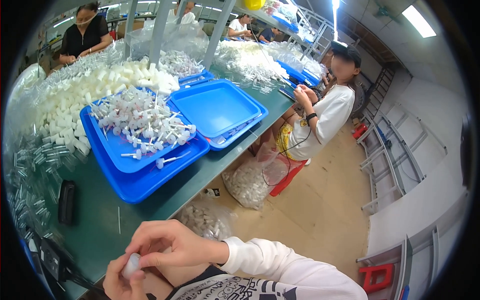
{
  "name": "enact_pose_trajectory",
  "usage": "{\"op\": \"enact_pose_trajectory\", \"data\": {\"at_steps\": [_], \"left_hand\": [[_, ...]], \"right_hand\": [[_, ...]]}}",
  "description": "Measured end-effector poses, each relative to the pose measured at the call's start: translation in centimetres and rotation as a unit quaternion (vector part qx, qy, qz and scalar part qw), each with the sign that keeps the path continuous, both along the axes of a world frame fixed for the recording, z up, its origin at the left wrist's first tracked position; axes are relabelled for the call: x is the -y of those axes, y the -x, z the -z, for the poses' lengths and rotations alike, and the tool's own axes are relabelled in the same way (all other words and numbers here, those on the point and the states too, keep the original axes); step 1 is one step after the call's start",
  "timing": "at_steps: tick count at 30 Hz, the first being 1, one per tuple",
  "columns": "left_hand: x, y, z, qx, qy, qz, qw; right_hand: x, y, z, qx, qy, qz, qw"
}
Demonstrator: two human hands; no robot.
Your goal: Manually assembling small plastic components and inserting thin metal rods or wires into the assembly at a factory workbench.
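Observation:
Close to my body at the table's near edge, my left hand (118, 281) grips a small white rounded plastic piece (131, 266). The fingers of my right hand (172, 242) are closed on the same piece from the other side, thumb against it. Its far end is hidden by my fingers. Beyond my hands, a blue tray (122, 162) holds a heap of white plastic parts with round heads, thin stems and red bits (145, 117). That tray rests in a larger blue tray (132, 192), where one loose part lies.
Another blue tray (217, 107) sits farther right. White cylindrical pieces (65, 107) and thin clear tubes (30, 185) pile up at left, near a black case (66, 202). Bags of white parts (247, 185) stand on the floor beside a seated co-worker (325, 115). Other people work across the table.

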State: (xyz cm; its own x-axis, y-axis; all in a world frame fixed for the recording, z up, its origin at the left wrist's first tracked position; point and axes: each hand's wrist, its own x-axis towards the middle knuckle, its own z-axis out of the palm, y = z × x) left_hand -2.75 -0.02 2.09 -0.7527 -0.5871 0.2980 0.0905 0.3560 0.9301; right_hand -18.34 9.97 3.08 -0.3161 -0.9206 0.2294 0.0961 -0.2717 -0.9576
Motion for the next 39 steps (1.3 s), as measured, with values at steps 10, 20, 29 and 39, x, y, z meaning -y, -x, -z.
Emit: {"op": "enact_pose_trajectory", "data": {"at_steps": [10,20,29,39], "left_hand": [[-0.8,-0.8,-1.5,-0.011,0.081,-0.033,0.996],[-1.2,-1.3,-2.2,-0.035,0.194,-0.042,0.98],[-1.2,-0.7,-1.5,0.0,0.189,-0.023,0.982],[-1.0,-1.2,-0.2,0.02,0.178,0.013,0.984]], "right_hand": [[0.3,-1.4,0.7,-0.239,0.083,0.1,0.962],[0.0,-1.3,0.7,-0.347,0.128,0.091,0.925],[-1.1,-0.8,1.1,-0.081,0.031,0.021,0.996],[-1.3,-0.3,1.8,-0.136,0.059,0.011,0.989]]}}
